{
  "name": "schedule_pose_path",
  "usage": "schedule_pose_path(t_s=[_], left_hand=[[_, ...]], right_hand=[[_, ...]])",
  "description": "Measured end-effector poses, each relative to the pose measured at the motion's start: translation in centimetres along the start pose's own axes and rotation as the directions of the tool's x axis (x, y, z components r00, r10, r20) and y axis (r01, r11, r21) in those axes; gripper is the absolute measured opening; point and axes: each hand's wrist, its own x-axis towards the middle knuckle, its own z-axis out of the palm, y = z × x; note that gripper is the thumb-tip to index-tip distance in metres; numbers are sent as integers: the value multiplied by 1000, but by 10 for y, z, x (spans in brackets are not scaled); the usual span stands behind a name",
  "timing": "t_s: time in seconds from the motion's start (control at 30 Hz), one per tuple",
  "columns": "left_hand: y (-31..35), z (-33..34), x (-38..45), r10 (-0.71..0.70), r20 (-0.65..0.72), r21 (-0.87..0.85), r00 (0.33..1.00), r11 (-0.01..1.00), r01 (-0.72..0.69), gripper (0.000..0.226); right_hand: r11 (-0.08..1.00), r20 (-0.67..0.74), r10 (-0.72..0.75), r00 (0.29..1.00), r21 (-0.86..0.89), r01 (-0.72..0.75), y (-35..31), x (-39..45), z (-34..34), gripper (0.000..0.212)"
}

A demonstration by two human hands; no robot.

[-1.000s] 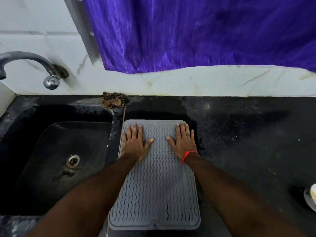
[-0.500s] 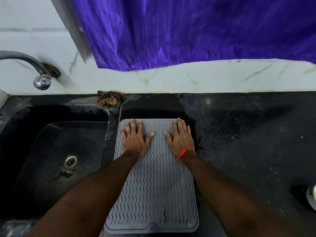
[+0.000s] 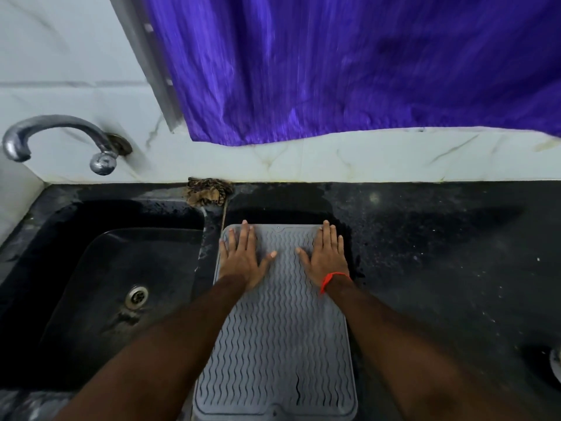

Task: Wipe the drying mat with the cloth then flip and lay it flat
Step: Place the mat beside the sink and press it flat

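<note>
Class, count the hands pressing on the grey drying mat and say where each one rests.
2. The left hand lies flat near the drying mat's far left corner; the right hand lies flat near its far right corner. None seems hidden.

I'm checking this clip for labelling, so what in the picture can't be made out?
Head view only:
- Drying mat: its underside is hidden against the counter, and its near edge is cut by the frame bottom.
- Mat surface under the left hand and right hand: covered by flat palms.
- Pale object at the right: cut off by the frame edge, unidentifiable.
- Brown bundle by the wall: too small to say whether it is the cloth.
</note>
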Motion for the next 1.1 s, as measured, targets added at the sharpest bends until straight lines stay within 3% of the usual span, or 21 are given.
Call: schedule_pose_path(t_s=[0.07, 0.13, 0.23, 0.3, 0.5, 0.87, 1.0, 1.07, 1.1], left_hand=[[3, 7, -20, 15, -77, -7, 997, 1000, -16, 92], [8, 20, -40, 24, -39, 8, 999, 1000, -24, 92], [10, 34, -52, 32, 49, 68, 998, 997, -35, 91], [5, 32, -54, 36, 36, 61, 999, 997, -38, 93], [-11, 49, -105, 41, 27, 70, 999, 997, -43, 88], [-19, 72, -210, 142, 70, 83, 987, 986, -148, 72], [-30, 55, -238, 222, 55, 10, 973, 975, -223, 58], [-29, 39, -249, 223, 2, -87, 975, 971, -222, 52], [-27, 27, -254, 202, -27, -188, 979, 961, -203, 57]], right_hand=[[998, -107, -57, 993, 0, 57, -13, -13, -4, 86], [994, -140, -106, 984, 6, 108, -26, -33, 2, 85], [996, -20, -88, 996, -35, 88, -32, -53, 18, 83], [995, 28, -79, 996, -54, 81, -29, -53, 19, 82], [989, 5, -119, 993, -84, 119, -21, -97, 33, 76], [992, 77, 99, 992, -87, -92, -63, -224, 53, 69], [985, 12, 158, 987, 75, -158, -91, -259, 45, 57], [926, -130, 241, 962, 327, -188, -107, -272, 27, 53], [846, -176, 331, 927, 490, -210, -117, -276, 15, 63]])
